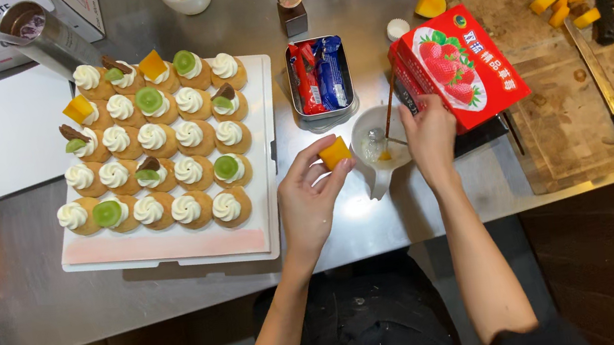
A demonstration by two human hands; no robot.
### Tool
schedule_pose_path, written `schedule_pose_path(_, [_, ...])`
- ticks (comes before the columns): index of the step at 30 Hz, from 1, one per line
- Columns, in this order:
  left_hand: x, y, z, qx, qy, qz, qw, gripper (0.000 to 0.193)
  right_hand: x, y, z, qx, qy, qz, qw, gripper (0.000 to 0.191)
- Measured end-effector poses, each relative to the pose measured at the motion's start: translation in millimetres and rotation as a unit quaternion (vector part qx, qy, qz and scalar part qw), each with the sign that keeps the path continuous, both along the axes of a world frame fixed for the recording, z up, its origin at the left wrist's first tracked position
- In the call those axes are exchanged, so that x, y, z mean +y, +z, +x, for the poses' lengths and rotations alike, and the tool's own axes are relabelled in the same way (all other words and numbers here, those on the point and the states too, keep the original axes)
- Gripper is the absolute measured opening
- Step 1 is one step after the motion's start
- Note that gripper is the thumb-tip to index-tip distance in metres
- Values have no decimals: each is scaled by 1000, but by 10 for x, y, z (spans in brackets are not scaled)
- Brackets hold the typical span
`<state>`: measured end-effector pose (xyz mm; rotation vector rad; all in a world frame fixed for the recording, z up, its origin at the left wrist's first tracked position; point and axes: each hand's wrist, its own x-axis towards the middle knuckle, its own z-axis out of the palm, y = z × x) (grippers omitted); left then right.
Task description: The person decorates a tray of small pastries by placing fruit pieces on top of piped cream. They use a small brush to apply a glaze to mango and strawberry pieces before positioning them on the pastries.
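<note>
Between the thumb and fingertips of the left hand (309, 196) sits a small orange fruit cube (335, 152), pinched and lifted a little above the steel table (42, 301). The left forearm comes up from the bottom edge, and the wrist bends slightly to the right, so the cube is just beside a small white bowl (379, 155). The right hand (430, 136) is on the other side of this bowl. Its fingers are curled together around a thin brown stick (389, 113), which leans down into the bowl with an orange tip. The right forearm goes up straight from the lower right.

Just behind the right hand lies a red box (461, 64) with strawberry pictures, tilted. Behind the bowl stands a metal tin (319, 77) with red and blue packets inside. To the left, well apart from the hands, a white tray (172, 249) carries rows of small round tarts (156, 138) with white cream; some have green slices, orange pieces or brown pieces on top. On the right is a wooden board (560, 126) with a long knife (608, 99) and more orange pieces (562, 6) near its far edge.
</note>
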<state>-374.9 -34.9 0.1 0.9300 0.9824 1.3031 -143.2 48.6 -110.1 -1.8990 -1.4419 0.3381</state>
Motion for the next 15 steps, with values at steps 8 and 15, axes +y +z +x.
schedule_pose_path(8, [-359,81,-651,40,-67,-18,997,41,119,-128,-490,-177,-22,4,984,27])
schedule_pose_path(15, [-341,126,-934,29,-110,-5,994,43,-926,995,-449,319,80,179,927,31])
